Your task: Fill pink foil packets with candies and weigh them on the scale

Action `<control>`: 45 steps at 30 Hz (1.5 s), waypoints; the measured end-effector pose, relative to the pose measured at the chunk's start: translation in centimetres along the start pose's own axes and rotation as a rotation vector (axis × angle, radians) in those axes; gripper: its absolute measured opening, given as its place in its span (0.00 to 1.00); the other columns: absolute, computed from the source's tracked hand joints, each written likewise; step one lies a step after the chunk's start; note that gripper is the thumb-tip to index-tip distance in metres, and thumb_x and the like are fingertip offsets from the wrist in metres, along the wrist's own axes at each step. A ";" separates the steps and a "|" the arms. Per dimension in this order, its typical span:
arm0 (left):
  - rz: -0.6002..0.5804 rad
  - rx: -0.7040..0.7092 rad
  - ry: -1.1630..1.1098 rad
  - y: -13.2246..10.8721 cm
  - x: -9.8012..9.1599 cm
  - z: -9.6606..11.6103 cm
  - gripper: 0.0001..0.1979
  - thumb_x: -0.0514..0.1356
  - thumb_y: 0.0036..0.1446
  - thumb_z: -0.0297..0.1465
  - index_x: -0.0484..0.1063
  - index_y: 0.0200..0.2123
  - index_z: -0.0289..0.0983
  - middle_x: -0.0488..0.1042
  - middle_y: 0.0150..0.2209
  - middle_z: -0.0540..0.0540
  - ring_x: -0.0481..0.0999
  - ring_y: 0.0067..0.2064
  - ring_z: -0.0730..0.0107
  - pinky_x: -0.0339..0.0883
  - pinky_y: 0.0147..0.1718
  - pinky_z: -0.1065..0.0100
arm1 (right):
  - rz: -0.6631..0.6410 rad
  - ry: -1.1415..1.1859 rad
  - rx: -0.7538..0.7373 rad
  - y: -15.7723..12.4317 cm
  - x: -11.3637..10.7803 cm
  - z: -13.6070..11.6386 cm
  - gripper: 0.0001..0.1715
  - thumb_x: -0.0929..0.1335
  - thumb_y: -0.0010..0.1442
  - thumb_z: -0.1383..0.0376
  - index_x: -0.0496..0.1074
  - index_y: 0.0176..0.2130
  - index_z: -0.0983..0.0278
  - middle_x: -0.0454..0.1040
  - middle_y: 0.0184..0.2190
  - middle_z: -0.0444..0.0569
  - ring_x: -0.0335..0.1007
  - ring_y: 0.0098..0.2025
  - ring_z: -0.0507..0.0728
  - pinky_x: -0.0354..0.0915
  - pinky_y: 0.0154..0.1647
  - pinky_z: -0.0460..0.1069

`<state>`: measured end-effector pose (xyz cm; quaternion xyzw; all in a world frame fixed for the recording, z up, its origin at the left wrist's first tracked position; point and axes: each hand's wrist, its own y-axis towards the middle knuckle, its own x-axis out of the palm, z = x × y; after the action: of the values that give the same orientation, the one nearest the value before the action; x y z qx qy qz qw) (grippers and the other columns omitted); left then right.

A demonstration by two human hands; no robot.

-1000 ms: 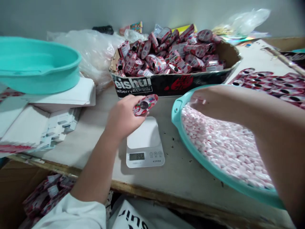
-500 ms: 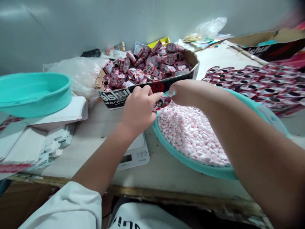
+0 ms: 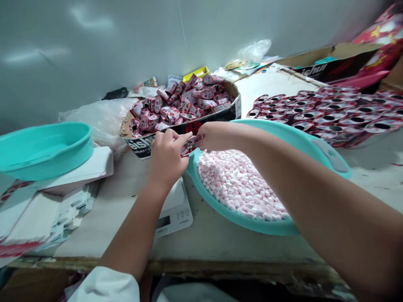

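A small printed container (image 3: 189, 145) is resting in the grip of the left hand (image 3: 168, 157), above the left end of a turquoise basin (image 3: 261, 227). Its long axis is running obliquely, one end lying toward the left palm, the other rising toward the right hand (image 3: 217, 136); the dark-holed face is turning upward and toward the viewer. The right hand is meeting the far end with bunched fingers; whether they are holding anything is impossible to tell. Below the right hand, pale pink candies (image 3: 239, 184) are filling much of the basin.

Beneath the left hand, a white scale (image 3: 178, 218) is standing on the table (image 3: 100, 222), partly hidden by the forearm. Beyond both hands, a carton (image 3: 138, 145) is holding a heap of similar containers (image 3: 171, 113); farther right, rows of others (image 3: 329, 118) are standing. Left of the left hand, a second basin (image 3: 63, 163) is resting on white cardboard pieces (image 3: 34, 214), with a plastic bag (image 3: 100, 111) lying behind. A grey wall (image 3: 132, 42) is closing off the background.

Compared with half a second ago, the right hand is now touching the container instead of hovering just beside it; a second ago it was reaching among the candies, with the container above the scale.
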<state>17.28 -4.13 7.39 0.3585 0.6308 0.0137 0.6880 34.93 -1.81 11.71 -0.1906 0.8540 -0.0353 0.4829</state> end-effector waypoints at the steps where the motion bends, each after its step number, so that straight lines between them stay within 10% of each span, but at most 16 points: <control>1: 0.017 -0.003 0.017 -0.1 0.0 0.0 0.25 0.62 0.58 0.31 0.75 0.59 0.44 0.71 0.44 0.39 0.65 0.46 0.51 0.66 0.47 0.52 | -0.010 0.068 -0.014 0.0 0.1 0.0 0.12 0.65 0.64 0.66 0.75 0.32 0.70 0.74 0.29 0.52 0.67 0.27 0.50 0.61 0.29 0.46; 16: 0.041 -0.018 0.150 -0.8 -1.2 0.3 0.26 0.60 0.59 0.30 0.72 0.61 0.46 0.71 0.48 0.37 0.66 0.48 0.45 0.64 0.45 0.47 | 0.000 0.617 -0.041 0.9 3.5 -1.1 0.13 0.65 0.66 0.60 0.72 0.42 0.69 0.78 0.40 0.52 0.69 0.24 0.47 0.63 0.24 0.41; 31: 0.052 -0.021 0.111 -0.4 -0.3 1.2 0.28 0.63 0.55 0.30 0.73 0.60 0.46 0.72 0.46 0.39 0.66 0.46 0.49 0.67 0.44 0.51 | -0.141 0.585 0.029 0.0 0.5 0.3 0.17 0.64 0.58 0.75 0.72 0.48 0.68 0.77 0.34 0.50 0.74 0.29 0.48 0.68 0.35 0.43; 39: -0.007 -0.148 -0.107 -0.8 -1.0 0.8 0.25 0.65 0.53 0.33 0.77 0.56 0.44 0.74 0.39 0.43 0.73 0.43 0.55 0.67 0.45 0.57 | 0.043 0.055 -0.014 0.7 0.7 0.4 0.07 0.63 0.60 0.73 0.71 0.36 0.69 0.69 0.26 0.48 0.61 0.25 0.46 0.57 0.30 0.43; 45: -0.059 -0.310 -0.269 -3.5 -2.2 -3.0 0.25 0.67 0.53 0.42 0.78 0.54 0.43 0.78 0.43 0.43 0.77 0.44 0.56 0.69 0.44 0.61 | 0.209 -0.166 -0.056 1.4 0.6 1.8 0.13 0.61 0.66 0.66 0.73 0.38 0.70 0.72 0.37 0.57 0.67 0.40 0.54 0.59 0.41 0.46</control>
<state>12.67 -6.39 7.67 0.2283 0.5338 0.0421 0.8131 35.77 -0.50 9.94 -0.1162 0.8268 0.0549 0.5476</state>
